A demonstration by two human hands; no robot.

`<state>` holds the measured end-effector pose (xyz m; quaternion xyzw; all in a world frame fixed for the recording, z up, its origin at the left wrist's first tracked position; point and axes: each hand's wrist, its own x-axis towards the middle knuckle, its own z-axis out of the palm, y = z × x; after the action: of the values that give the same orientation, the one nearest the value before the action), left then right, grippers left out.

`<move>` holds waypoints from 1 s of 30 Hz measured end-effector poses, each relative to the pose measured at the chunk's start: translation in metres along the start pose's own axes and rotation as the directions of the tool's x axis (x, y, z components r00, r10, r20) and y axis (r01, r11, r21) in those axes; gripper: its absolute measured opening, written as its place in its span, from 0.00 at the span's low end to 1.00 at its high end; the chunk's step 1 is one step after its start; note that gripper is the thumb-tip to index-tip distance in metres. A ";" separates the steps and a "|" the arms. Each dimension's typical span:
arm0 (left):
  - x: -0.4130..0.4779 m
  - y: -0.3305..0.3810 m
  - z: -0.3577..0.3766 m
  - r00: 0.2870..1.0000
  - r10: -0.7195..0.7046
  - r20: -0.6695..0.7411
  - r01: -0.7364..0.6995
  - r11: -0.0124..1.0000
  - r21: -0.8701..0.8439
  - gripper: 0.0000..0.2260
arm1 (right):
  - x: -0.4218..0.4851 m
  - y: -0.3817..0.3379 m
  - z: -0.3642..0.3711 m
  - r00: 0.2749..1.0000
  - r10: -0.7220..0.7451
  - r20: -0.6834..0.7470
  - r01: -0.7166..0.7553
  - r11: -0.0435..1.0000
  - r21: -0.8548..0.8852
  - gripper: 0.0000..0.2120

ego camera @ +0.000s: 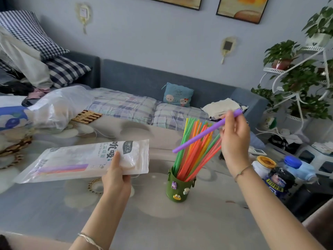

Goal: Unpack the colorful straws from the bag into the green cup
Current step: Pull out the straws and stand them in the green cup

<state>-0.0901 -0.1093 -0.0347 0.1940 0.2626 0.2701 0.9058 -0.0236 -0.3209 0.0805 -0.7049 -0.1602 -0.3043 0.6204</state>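
Observation:
A green cup (pixel 178 191) with small cartoon charms stands on the table, holding several green, orange, yellow and red straws (pixel 195 147) that fan up and to the right. My right hand (pixel 234 139) holds a purple straw (pixel 203 132) slanted above the bundle, its lower end pointing left and down. My left hand (pixel 117 175) grips the translucent white straw bag (pixel 86 160) by its right end, level above the table to the left of the cup. A few purple and orange straws (pixel 63 169) show through the bag.
The table (pixel 153 222) has a glossy floral cover. Bottles and jars (pixel 277 175) stand at the right edge. A crumpled plastic bag (pixel 61 105) and woven coasters (pixel 16 147) lie at the left. A sofa and plant stand are behind.

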 end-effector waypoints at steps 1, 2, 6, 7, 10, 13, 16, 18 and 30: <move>0.000 -0.001 0.000 1.000 0.000 -0.007 0.000 1.000 0.004 0.17 | 0.003 0.000 -0.003 0.999 -0.041 0.012 0.042 0.995 -0.093 0.13; -0.001 -0.001 0.000 1.000 0.001 -0.011 -0.001 1.000 0.010 0.18 | 0.003 0.002 -0.004 0.995 -0.069 0.066 0.081 0.977 -0.199 0.13; -0.004 -0.007 0.001 1.000 -0.002 -0.008 0.002 1.000 0.024 0.22 | 0.000 0.019 0.003 0.947 -0.116 0.299 0.277 0.764 -0.582 0.13; -0.004 -0.008 0.000 1.000 -0.003 -0.012 0.004 1.000 0.028 0.22 | -0.001 0.023 0.005 0.932 -0.125 0.339 0.323 0.711 -0.624 0.12; -0.002 -0.007 -0.001 1.000 -0.001 -0.018 0.001 0.999 0.035 0.20 | -0.001 0.036 0.011 0.901 -0.131 0.414 0.411 0.565 -0.715 0.14; 0.000 -0.005 -0.002 1.000 0.002 -0.007 -0.002 1.000 0.031 0.19 | -0.003 0.045 0.013 0.876 -0.129 0.465 0.464 0.492 -0.737 0.23; 0.002 -0.005 -0.002 1.000 0.008 -0.006 -0.008 1.000 0.027 0.18 | -0.006 0.052 0.014 0.831 -0.131 0.541 0.540 0.428 -0.725 0.29; 0.003 -0.005 -0.001 1.000 0.011 -0.006 -0.011 1.000 0.029 0.18 | -0.006 0.054 0.016 0.814 -0.096 0.573 0.562 0.379 -0.735 0.34; 0.002 -0.011 -0.002 1.000 0.001 0.009 -0.001 0.999 0.050 0.15 | -0.035 0.034 0.012 0.821 -0.448 0.355 0.571 0.636 -0.519 0.20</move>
<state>-0.0852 -0.1163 -0.0424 0.2181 0.2651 0.2629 0.9017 -0.0267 -0.3097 0.0314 -0.8159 -0.3067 -0.4322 0.2312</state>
